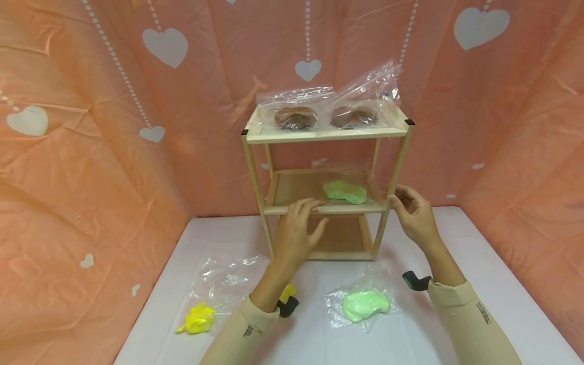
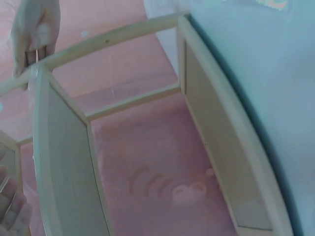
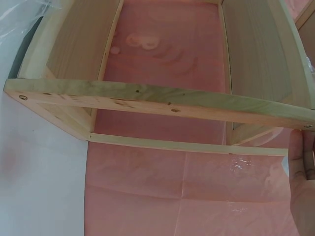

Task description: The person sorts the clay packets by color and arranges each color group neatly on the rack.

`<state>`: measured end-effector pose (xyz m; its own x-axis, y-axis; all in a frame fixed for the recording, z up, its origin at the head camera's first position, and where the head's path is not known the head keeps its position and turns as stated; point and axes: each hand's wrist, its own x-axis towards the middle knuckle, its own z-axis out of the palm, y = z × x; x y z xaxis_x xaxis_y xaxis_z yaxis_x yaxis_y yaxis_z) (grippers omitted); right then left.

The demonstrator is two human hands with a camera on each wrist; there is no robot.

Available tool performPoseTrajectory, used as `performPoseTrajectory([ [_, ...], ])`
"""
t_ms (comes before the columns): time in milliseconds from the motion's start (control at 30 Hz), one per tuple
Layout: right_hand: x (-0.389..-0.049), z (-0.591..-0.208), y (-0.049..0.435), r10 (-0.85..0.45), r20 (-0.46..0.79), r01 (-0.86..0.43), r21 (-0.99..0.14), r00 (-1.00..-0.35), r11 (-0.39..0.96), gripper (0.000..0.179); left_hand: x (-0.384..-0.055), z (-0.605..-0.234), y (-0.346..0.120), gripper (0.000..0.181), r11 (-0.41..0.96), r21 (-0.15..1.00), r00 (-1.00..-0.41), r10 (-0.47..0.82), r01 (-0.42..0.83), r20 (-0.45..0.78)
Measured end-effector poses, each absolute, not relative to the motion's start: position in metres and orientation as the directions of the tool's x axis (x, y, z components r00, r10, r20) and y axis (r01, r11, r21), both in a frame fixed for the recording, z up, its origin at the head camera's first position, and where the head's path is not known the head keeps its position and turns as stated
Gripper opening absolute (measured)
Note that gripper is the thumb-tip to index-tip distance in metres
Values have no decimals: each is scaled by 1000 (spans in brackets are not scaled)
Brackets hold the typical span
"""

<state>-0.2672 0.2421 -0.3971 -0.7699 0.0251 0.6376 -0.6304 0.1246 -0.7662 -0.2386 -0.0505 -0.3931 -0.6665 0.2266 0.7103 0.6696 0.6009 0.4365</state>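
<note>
A light-wood three-tier rack [image 1: 324, 209] stands upright on the table. On its middle shelf lies a soft pale-green lump [image 1: 345, 192] in a clear plastic bag. My left hand [image 1: 298, 233] is at that shelf's front edge, fingers extended and slightly bent, the fingertips near the bag's left side. With thumb and bent fingers, my right hand [image 1: 414, 215] holds the rack's right front post at middle-shelf height; its fingers [image 3: 297, 155] also show beside the post in the right wrist view. Whether it also touches the bag is hidden.
Two bagged brown lumps, one left [image 1: 295, 118] and one right [image 1: 354, 116], lie on the top shelf. On the white table [image 1: 173, 299] are a bagged green lump [image 1: 365, 305] and a bagged yellow lump [image 1: 198, 318]. More yellow [image 1: 288, 292] shows behind my left wrist. Pink cloth surrounds the table.
</note>
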Motion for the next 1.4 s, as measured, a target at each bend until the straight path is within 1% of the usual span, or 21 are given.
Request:
performPoseTrajectory([
  [133,-266,-397,242,35,639,-632,-767,-769,117,25,-230,-402,-48,39,539,477,-676,261,694,689],
  [233,-267,-398,242,39,645,-639,-762,-763,101,25,-222,-409,-47,39,527,491,-693,306,694,652],
  [400,-268,-399,241,43,651,-646,-758,-758,94,25,-210,-425,-46,37,535,506,-731,405,676,549],
  [600,-268,-398,240,39,650,-643,-757,-759,114,25,-200,-444,-42,34,568,523,-772,488,635,407],
  [800,-268,-398,240,39,655,-648,-753,-755,114,26,-192,-457,-38,31,629,472,-782,557,618,280],
  [1033,-269,-398,240,42,656,-651,-754,-754,94,25,-185,-476,-30,32,645,411,-754,625,644,200],
  [1200,-268,-399,240,40,652,-647,-757,-757,87,25,-178,-484,-25,36,666,401,-766,619,629,173],
  [1400,-268,-398,239,40,644,-638,-764,-764,100,25,-175,-491,-18,47,720,355,-788,609,596,87],
])
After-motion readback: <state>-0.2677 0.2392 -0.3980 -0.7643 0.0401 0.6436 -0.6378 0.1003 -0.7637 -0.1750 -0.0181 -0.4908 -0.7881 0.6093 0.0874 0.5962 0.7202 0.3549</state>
